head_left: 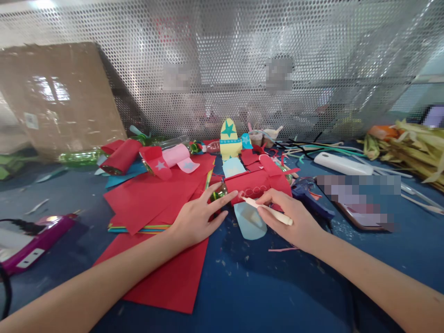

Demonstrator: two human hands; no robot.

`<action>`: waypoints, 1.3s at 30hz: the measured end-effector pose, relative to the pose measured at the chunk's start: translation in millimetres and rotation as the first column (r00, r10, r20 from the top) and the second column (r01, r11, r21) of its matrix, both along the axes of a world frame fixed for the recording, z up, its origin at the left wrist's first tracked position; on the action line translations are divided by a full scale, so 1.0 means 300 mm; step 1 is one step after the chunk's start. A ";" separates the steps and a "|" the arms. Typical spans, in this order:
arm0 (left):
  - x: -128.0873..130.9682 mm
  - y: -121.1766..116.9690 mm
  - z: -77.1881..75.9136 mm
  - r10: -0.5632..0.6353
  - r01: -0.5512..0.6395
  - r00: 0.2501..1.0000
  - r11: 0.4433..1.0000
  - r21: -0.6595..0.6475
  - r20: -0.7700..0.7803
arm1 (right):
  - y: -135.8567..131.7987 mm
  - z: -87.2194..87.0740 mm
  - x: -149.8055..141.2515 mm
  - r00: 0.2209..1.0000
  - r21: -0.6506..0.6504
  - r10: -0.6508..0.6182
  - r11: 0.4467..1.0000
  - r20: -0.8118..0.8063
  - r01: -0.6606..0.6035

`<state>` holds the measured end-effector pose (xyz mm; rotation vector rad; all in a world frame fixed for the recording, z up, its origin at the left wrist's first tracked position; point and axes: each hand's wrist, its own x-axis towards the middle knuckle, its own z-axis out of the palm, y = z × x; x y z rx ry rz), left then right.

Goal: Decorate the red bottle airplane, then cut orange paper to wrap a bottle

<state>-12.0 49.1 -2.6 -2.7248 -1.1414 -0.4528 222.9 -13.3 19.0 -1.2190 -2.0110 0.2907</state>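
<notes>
A bottle wrapped in red paper (244,181) lies on its side at the centre, with a row of pale circles drawn along the paper. Light blue paper fins stick out above and below it, the lower blue fin (250,221) resting on the table. My right hand (289,215) pinches a white marker pen (274,213), its tip against the red paper at the left end of the circles. My left hand (203,212) has its fingers spread, the fingertips touching the left end of the wrapped bottle. Part of that bottle is hidden behind my fingers.
Red paper sheets (163,277) lie under and beside my left arm. Paper-wrapped bottles (121,157) stand along the back left. A phone (360,203), a white glue gun or similar tool (343,164) and corn husks (412,148) are on the right. A purple power strip (41,245) sits left.
</notes>
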 end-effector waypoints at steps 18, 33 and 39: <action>-0.003 0.001 -0.003 -0.004 0.004 1.000 1.000 0.010 -0.003 | -0.001 -0.004 0.005 0.999 0.007 -0.039 0.999 -0.007 0.039; 0.002 -0.002 0.003 0.005 -0.004 1.000 1.000 0.020 -0.019 | 0.000 -0.004 0.004 1.000 0.001 -0.027 1.000 0.002 0.027; 0.001 -0.005 0.001 0.010 -0.010 1.000 1.000 0.009 -0.016 | -0.004 0.002 0.001 0.999 -0.030 -0.032 0.999 -0.001 0.032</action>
